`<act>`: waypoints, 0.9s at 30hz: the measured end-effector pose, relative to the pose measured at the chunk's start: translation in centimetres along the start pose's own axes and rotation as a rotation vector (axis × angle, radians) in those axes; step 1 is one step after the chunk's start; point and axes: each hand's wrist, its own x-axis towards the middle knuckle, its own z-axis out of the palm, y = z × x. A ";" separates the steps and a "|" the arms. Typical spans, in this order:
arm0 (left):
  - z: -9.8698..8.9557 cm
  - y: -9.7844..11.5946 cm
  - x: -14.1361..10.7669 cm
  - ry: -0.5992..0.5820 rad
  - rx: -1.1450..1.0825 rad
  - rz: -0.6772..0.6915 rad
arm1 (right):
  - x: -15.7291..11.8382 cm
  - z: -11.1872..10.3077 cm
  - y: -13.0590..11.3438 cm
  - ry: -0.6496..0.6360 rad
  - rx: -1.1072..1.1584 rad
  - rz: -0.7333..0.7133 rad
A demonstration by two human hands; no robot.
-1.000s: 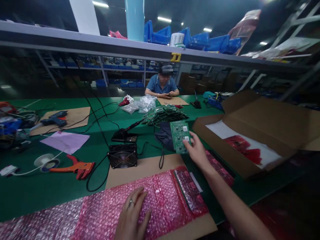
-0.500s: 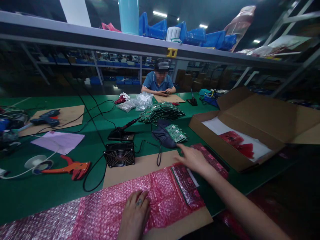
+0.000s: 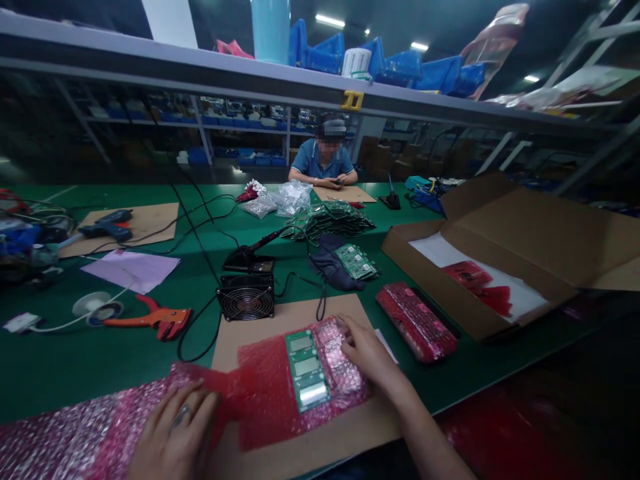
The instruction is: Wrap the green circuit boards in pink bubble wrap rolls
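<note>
A green circuit board (image 3: 306, 370) with three rectangular displays lies on a red bubble wrap sheet (image 3: 263, 417), atop a flat cardboard sheet (image 3: 295, 312). The board's right side is against a shiny pink fold of the wrap. My right hand (image 3: 367, 350) grips this fold at its upper right corner, thumb bent inward. At lower left, my left hand (image 3: 175, 430), a ring on one finger, has its fingers curled over a bunched part of the long bubble wrap strip. Right of my right hand lies a wrapped bundle (image 3: 416, 321) in pink bubble wrap.
An open cardboard box (image 3: 425, 283) with red bags stands at right. Behind the work lie a black fan (image 3: 246, 298), a soldering iron (image 3: 267, 240), and a pile of circuit boards (image 3: 333, 220). Orange cutters (image 3: 167, 321) lie left. A person (image 3: 323, 160) sits opposite.
My left hand has moved left along the wrap and curled its fingers. My right hand has come down onto the wrap. The board now lies face up, its displays showing, where wrap covered the spot.
</note>
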 end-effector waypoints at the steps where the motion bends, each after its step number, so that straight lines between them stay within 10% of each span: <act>1: -0.4 -0.6 -0.9 -0.030 0.038 0.008 | -0.1 0.5 -0.5 0.003 -0.031 -0.006; 12: 4.0 6.9 0.5 -0.014 0.070 0.070 | -0.9 3.5 -3.2 -0.017 -0.220 0.002; 27: 4.6 7.4 -0.5 -0.044 0.032 0.008 | -3.7 6.1 -6.7 -0.032 -0.263 -0.042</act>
